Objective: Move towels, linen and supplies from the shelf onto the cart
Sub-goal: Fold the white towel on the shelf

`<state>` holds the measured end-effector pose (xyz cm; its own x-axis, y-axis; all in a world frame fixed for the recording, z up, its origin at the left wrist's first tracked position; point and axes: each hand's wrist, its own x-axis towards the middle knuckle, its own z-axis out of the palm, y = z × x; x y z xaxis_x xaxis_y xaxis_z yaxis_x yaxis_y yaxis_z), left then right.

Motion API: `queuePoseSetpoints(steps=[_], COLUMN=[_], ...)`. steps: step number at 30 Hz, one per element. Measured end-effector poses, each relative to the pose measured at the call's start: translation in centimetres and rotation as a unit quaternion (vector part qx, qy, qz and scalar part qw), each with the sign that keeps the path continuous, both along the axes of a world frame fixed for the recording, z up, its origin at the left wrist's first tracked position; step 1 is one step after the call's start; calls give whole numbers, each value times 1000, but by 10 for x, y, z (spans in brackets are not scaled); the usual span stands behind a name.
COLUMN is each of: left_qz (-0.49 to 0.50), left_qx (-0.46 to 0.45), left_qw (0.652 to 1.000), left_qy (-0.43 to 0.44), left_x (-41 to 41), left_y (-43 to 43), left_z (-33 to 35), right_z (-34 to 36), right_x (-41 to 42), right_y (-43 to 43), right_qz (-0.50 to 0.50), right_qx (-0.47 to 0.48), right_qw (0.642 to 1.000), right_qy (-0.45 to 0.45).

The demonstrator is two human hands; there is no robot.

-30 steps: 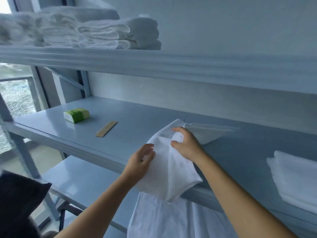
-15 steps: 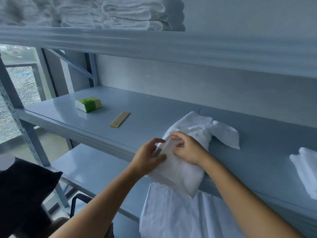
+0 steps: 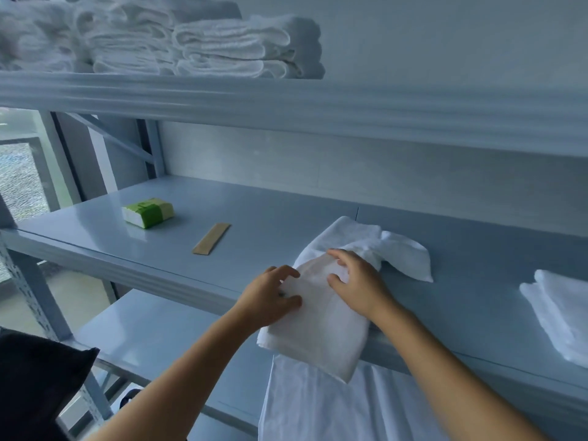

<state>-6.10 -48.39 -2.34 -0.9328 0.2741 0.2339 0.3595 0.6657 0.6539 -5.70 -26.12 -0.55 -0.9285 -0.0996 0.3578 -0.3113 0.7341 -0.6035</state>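
Linen (image 3: 318, 332) is lying half over the front edge of the shelf (image 3: 191, 275), at 5 o'clock, probably being bundled for lifting. The left hand (image 3: 270, 297) is pinching its left fold while the right hand (image 3: 359, 281) is pressing on top, fingers spread. One green pack (image 3: 148, 212) and one tan strip (image 3: 211, 238) are waiting at 10 o'clock, and one folded pile (image 3: 563, 313) at 3.

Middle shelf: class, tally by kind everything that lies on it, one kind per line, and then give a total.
White linen: 2, the linen bundle and the folded pile
Green-and-white packet: 1
Tan flat strip: 1
Total: 4
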Motion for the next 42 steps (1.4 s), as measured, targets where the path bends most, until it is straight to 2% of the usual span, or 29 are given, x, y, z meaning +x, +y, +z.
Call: queuePoseSetpoints(steps=[5, 8, 12, 16, 19, 23, 25, 29, 32, 37, 42], left_qz=[-20, -32, -54, -58, -76, -79, -52, 29, 38, -36, -65], left_qx=[-59, -92, -98, -70, -74, -84, -89, -14, -19, -86, -70], left_qw=[998, 995, 993, 993, 990, 988, 989, 999, 998, 992, 990], left_qy=[11, 25, 41, 69, 89, 98, 105, 42, 37, 81, 107], left_x=[-41, -62, -84, -96, -103, -112, -113, -126, -134, -119, -119], left_y=[26, 54, 95, 131, 154, 172, 177, 171, 162, 167, 177], left_z=[11, 20, 27, 30, 33, 36, 35, 33, 27, 28, 34], right_z=[2, 3, 0, -12, -22, -25, -25, -24, -24, -16, -12], right_x=[-5, -9, -21, -32, -39, -59, -66, -75, -80, -88, -96], right_y=[44, 76, 102, 124, 136, 150, 158, 170, 174, 174, 177], right_qz=[-151, -222, -241, -251, -261, -287, -309, -351, -369, -350, -259], right_qx=[-52, -37, -16, 52, 69, 41, -5, -64, -107, -183, -235], right_qw=[985, 974, 969, 958, 957, 956, 951, 933, 922, 918, 932], right_qy=[62, 15, -60, -125, -104, -43, -3, 57, 44, -17, -92])
